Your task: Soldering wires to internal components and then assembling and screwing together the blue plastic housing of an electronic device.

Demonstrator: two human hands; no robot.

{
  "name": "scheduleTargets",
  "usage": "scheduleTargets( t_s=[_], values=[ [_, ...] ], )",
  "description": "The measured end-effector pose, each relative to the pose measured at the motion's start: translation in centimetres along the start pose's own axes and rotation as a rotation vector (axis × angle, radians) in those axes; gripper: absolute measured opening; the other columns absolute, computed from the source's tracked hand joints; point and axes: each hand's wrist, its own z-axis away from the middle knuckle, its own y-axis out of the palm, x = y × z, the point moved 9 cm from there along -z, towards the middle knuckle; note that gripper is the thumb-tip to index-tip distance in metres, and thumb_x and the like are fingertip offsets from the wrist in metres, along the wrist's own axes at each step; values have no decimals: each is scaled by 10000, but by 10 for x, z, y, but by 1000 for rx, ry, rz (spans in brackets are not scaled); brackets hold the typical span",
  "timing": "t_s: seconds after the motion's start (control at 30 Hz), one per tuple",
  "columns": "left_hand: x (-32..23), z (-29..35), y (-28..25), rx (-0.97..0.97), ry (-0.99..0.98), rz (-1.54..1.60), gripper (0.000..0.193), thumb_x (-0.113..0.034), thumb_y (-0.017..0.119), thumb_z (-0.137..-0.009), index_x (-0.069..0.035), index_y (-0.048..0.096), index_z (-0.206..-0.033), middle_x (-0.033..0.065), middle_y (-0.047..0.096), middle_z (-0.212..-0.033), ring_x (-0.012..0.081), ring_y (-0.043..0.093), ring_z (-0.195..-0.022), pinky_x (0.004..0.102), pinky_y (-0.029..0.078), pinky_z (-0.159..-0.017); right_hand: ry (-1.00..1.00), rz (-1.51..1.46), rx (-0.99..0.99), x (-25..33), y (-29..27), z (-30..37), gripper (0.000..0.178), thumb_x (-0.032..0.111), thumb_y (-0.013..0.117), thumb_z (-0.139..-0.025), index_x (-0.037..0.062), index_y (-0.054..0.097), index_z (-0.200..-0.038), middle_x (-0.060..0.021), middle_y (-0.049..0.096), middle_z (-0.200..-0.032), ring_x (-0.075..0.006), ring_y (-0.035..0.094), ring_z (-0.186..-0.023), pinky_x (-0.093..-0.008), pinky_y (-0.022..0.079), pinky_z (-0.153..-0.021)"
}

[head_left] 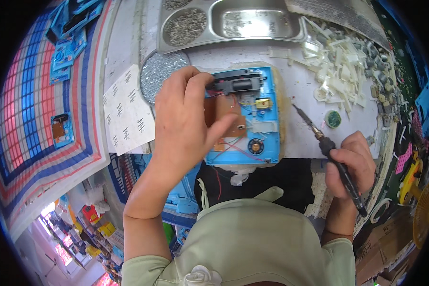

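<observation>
A shallow blue plastic casing (273, 114) lies open in front of me. Inside it are a black battery box (243, 86), a brown circuit board (236, 125), a small round speaker (256, 146) and thin wires. My left hand (183, 107) is bent over the casing's left side, with the index finger at the battery box and the thumb over the board; it hides that edge. To the right of the casing, my right hand (350, 167) grips a black screwdriver (336, 157), its slim metal tip slanting up and left, touching nothing.
Metal tray (233, 40) with small screws stands at the back. Right of it is a pile of white plastic parts (338, 71), near a small round green-topped item (332, 119). A round dish of tiny metal pieces (162, 71) and a marked paper (128, 117) lie left.
</observation>
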Motion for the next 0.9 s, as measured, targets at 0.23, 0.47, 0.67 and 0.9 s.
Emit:
scheduleTargets(
  t_s=[0.23,0.47,0.67,0.9],
  values=[
    [23,28,15,71,-67,-39,148,-125,749,-853,-79,661,-963,105,594,-825,315,635,-742,417,513,-657,-33,-3,43,5,14,-13,232,56,746,-776,-11,668,-984,-85,552,-670,-241,492,-595,-336,382,-553],
    [30,21,10,119,-10,-100,129,-101,769,-839,-81,696,-944,79,630,-868,255,650,-754,380,522,-649,-38,2,57,10,16,-17,246,45,736,-770,-14,662,-996,-88,554,-671,-242,494,-603,-338,386,-562],
    [20,4,-8,-32,177,118,162,-28,785,-802,-55,687,-929,96,648,-935,233,650,-754,325,515,-637,-23,-14,13,8,16,-19,247,53,738,-811,-28,667,-1033,-98,603,-726,-227,526,-626,-327,417,-589],
    [40,27,56,28,-336,1094,71,14,686,-947,21,647,-1006,148,715,-1093,99,683,-846,227,571,-724,446,-293,-5,-26,57,-24,431,33,746,-886,-23,642,-1301,-94,706,-995,-135,663,-879,-269,538,-753]
  ],
)
